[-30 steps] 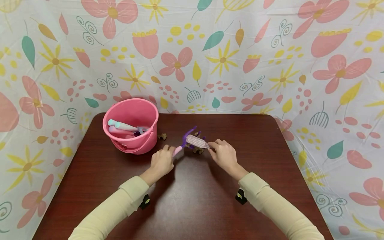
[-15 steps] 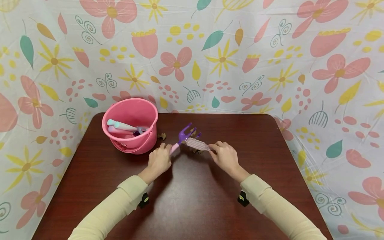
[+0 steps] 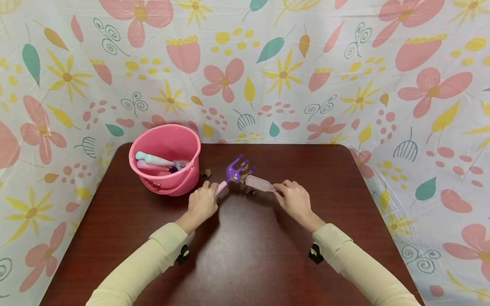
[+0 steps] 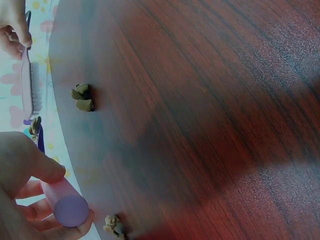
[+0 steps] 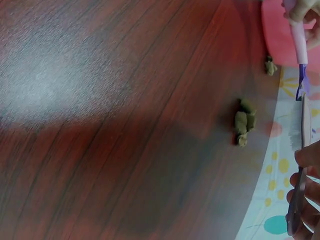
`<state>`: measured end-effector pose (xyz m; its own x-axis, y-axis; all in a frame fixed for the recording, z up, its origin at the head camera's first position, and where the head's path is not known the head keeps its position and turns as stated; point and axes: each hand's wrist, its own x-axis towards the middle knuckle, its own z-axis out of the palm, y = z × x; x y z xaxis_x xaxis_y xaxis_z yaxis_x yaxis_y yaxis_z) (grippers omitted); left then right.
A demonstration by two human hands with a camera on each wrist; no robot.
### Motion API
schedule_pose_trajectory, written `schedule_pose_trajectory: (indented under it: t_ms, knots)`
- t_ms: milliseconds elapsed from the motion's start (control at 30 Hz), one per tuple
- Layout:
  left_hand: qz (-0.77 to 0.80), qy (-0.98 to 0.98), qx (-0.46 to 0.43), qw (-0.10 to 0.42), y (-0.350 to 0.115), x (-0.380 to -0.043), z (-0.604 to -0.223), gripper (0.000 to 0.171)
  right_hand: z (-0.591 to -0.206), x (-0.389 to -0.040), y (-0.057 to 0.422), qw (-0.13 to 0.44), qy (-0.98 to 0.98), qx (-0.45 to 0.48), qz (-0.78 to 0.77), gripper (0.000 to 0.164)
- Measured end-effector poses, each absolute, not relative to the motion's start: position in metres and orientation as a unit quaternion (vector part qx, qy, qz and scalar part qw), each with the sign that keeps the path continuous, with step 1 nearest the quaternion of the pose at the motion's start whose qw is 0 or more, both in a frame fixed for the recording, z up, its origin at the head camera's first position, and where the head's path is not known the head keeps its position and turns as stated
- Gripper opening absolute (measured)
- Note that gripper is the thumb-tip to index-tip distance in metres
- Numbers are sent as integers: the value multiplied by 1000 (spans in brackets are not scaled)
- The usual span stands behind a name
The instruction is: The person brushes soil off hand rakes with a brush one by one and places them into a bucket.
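Rake [image 3: 231, 173] and brush [image 3: 259, 183] meet over the far middle of the desk [image 3: 245, 263]. The left grip [image 3: 203, 200] is clenched round the rake's pink handle; the right grip [image 3: 294, 199] pinches the brush's handle, bristles facing down. Both tools appear to be off the surface, with a brown clump [image 4: 34, 126] between the rake's prongs and the brush's tip. More pieces [image 3: 252, 192] lie on the desk below, and another bit [image 3: 206, 173] sits just beside the bucket [image 3: 172, 140].

The work looks like sweeping clumps onto the rake. For that, the prongs would do best low and almost level, with short, soft strokes leftward from the brush so nothing skids past. Pieces could slip through the gaps between the prongs, so a slight backward tilt should help; whether any are firmly caught, I cannot tell.

The bucket's rim stands close on the left, beyond the left grip, and limits a wide swing that way. The far edge, with patterned cloth [image 3: 283, 38] behind it, is near the prongs, so pushing away is risky. Bare desk opens on the near side and to the right.
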<state>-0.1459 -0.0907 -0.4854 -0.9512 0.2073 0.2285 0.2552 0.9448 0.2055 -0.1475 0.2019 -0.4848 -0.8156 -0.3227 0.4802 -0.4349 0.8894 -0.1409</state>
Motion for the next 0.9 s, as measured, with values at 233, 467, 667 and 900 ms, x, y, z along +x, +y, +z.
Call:
schedule_pose_trajectory:
  t_ms: [233, 467, 667, 900]
  knots:
    - [-118, -982, -117, 94, -90, -147, -485, 32, -482, -148, 207, 232, -946, 190, 126, 22]
    - [-119, -983, -117, 77, -86, -146, -484, 34, -476, -150, 197, 238, -942, 194, 133, 23]
    - [-122, -983, -122, 68, -81, -144, -483, 34, -472, -151, 180, 235, -941, 203, 137, 23]
    - [-123, -981, -128, 75, -76, -143, -485, 37, -471, -152, 167, 227, -940, 216, 136, 23]
